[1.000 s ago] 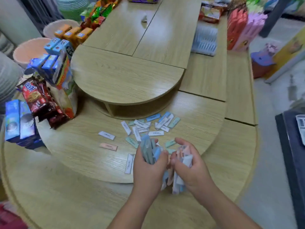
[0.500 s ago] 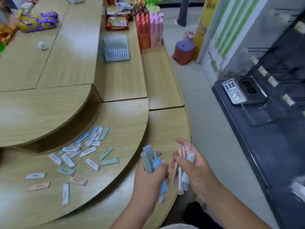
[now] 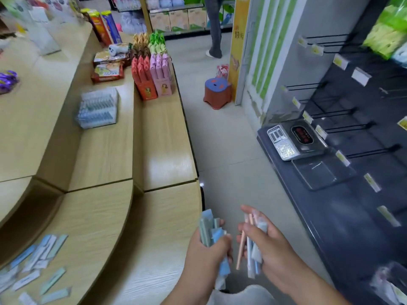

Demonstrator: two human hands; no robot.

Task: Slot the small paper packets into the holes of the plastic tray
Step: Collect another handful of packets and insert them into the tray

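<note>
My left hand grips a bunch of blue and grey-green paper packets upright, off the front edge of the wooden counter. My right hand holds a second bunch of packets, pink, white and blue, just to the right over the floor. More loose packets lie scattered on the lower round shelf at the bottom left. The clear plastic tray with rows of holes sits farther back on the middle step of the counter.
Boxes of snacks stand behind the tray on the counter's right strip. A red stool is on the floor in the aisle. A weighing scale rests on a dark shelf at right. A person's legs show far back.
The view has swung right and forward, away from the scattered packets toward the aisle. Both hands keep their bunches and now hang over the counter's edge and floor.
</note>
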